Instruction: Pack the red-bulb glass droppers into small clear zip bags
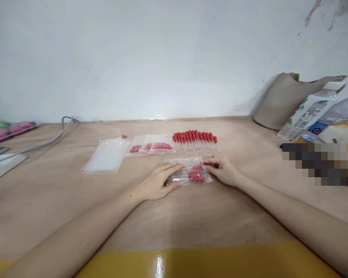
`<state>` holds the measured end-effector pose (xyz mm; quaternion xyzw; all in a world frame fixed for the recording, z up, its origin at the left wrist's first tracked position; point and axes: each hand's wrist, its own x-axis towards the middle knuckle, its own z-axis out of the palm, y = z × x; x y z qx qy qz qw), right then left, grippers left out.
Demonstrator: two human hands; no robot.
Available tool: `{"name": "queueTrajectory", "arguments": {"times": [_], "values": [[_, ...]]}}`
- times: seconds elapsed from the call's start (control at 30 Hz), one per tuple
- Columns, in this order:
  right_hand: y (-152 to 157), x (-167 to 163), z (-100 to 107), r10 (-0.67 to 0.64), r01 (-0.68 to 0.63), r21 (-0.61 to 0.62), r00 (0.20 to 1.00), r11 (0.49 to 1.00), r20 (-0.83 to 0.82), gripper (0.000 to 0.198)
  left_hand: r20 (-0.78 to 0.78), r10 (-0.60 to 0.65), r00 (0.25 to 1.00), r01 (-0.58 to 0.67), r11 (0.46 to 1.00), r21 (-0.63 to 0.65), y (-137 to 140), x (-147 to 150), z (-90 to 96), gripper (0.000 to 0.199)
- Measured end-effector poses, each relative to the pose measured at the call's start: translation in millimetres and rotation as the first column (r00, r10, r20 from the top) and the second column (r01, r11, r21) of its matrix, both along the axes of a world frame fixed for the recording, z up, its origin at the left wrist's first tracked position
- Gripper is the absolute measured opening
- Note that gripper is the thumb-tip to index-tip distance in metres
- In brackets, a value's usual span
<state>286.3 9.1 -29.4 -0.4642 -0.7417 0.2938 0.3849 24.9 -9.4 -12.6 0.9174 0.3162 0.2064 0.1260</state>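
Note:
A small clear zip bag [191, 172] with several red-capped droppers inside lies flat on the wooden table [174, 216]. My left hand [159, 181] presses its left end with spread fingers. My right hand [224, 170] pinches the bag's right edge between thumb and fingers. Just behind the bag lies a row of loose droppers [195, 141] with red bulbs. Left of that row lie filled bags [152, 146], and further left a stack of empty clear bags [107, 156].
A tan bag [281, 100] leans on the wall at the back right, with plastic bottles [310, 112] lying beside it. A grey cable [46, 143] and a flat white device [2, 164] sit at the left. A yellow strip [208, 262] runs along the table's near edge.

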Motion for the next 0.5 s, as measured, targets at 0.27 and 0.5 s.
{"name": "queueTrajectory", "arguments": {"times": [0.27, 0.5], "values": [[1, -5, -12, -0.067, 0.062, 0.145, 0.997, 0.987, 0.033, 0.017, -0.001, -0.002, 1.0, 0.002, 1.0, -0.002, 0, 0, -0.1, 0.051], [25, 15, 3, -0.38, 0.372, 0.083, 0.918, 0.924, 0.111, 0.017, -0.051, 0.007, 0.999, -0.007, 1.0, -0.01, 1, -1, 0.5, 0.046]]}}
